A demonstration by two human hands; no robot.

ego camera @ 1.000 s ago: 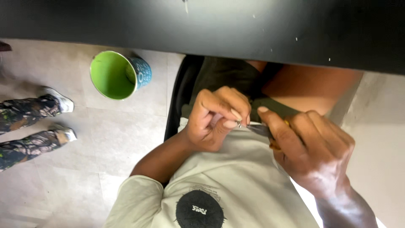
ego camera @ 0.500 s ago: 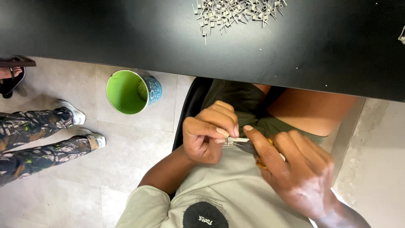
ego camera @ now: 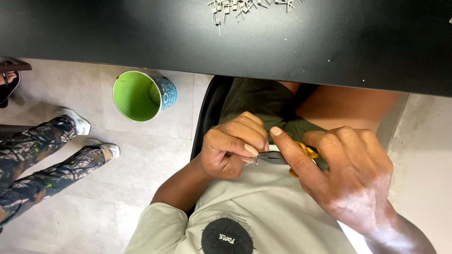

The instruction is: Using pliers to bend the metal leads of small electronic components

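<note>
We look down at our lap, below the edge of a black table (ego camera: 141,33). Our left hand (ego camera: 233,150) is curled, w/ thumb and forefinger pressed together on a very small metal piece (ego camera: 254,160) just under the fingertips; it is too small to tell what kind of piece. Our right hand (ego camera: 346,176) is closed around small pliers (ego camera: 282,157) w/ yellow handles, the forefinger stretched along the dark nose of the tool. The nose points to the left and meets the metal piece, so both hands are almost touching, in front of our light shirt (ego camera: 263,211) and near the dark green shorts (ego camera: 263,101). We cannot tell if the pliers' tip is biting the piece or only resting at it. On the table, at the top edge of the view, lies a heap of small metal pins (ego camera: 235,7), well apart from the hands. On the tiled floor (ego camera: 70,221) at the left stands a green cup (ego camera: 139,96), open side toward us. Beside it are legs of another person in patterned trousers (ego camera: 37,160) and light shoes.
</note>
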